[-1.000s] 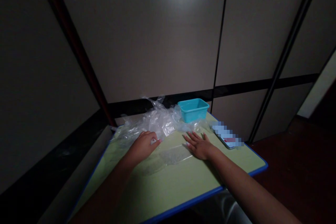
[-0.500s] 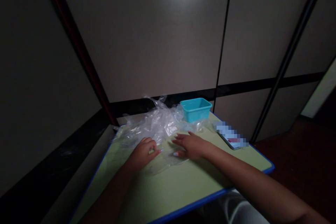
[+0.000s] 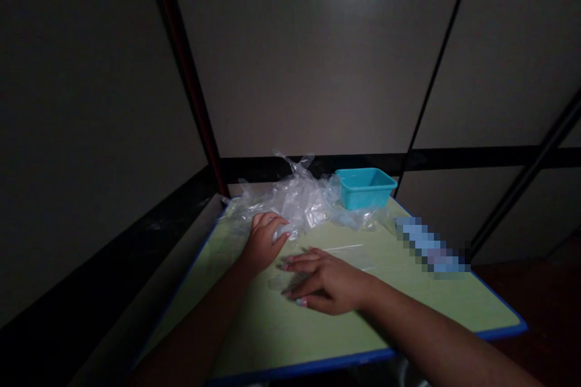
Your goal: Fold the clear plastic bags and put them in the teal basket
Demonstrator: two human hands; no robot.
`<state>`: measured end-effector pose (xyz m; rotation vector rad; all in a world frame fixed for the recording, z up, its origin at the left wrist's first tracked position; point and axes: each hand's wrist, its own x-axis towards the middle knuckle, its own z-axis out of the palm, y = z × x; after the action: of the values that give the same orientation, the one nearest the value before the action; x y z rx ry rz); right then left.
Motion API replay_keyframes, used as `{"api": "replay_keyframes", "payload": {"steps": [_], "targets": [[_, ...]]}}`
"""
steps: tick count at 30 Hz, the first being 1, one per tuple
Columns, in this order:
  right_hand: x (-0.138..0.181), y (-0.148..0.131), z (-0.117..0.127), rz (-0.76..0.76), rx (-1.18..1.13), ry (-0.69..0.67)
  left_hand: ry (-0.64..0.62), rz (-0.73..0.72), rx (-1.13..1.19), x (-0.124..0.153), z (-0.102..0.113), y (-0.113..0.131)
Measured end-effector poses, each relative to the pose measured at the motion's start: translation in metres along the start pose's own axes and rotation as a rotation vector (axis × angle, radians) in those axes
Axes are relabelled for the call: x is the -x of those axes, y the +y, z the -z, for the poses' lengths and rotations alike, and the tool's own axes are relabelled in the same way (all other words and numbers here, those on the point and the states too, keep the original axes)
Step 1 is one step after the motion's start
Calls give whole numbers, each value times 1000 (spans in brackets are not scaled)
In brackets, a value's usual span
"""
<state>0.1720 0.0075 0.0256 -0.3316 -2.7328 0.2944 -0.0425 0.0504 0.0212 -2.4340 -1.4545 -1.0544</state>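
Observation:
My left hand (image 3: 263,245) is at the near edge of a heap of crumpled clear plastic bags (image 3: 297,196). Its fingers curve forward, with a gap between them and the thumb; whether they touch the plastic I cannot tell. Palm down and fingers spread, my right hand (image 3: 329,284) rests over a flat clear plastic bag (image 3: 349,254) on the green tabletop. Part of that bag lies hidden beneath the hand, and its outline is faint.
A turquoise plastic basket (image 3: 367,196) stands at the back of the table (image 3: 281,341), right beside the heap. On the right side lies a phone (image 3: 429,245), partly blurred out. Panelled cupboard doors (image 3: 308,72) rise behind the blue-edged table.
My left hand has moved forward to the heap. My right hand has come nearer to me, fingers spread over the flat plastic. The view has turned slightly left.

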Motion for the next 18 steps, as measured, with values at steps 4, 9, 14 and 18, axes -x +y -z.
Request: {"api": "replay_keyframes", "payload": {"steps": [4,9,14,18], "targets": [[2,3,-2,-86,-32,-140,4,6,8,1,2,1],[-1,-1,-7,-106,-54,-147,22,-5,35,1,3,2],[-5,-4,-10,-125,-102,-117,48,-20,62,-1,5,6],[-7,0,-11,-163,-186,-74,-102,-11,152,-2,14,8]]}}
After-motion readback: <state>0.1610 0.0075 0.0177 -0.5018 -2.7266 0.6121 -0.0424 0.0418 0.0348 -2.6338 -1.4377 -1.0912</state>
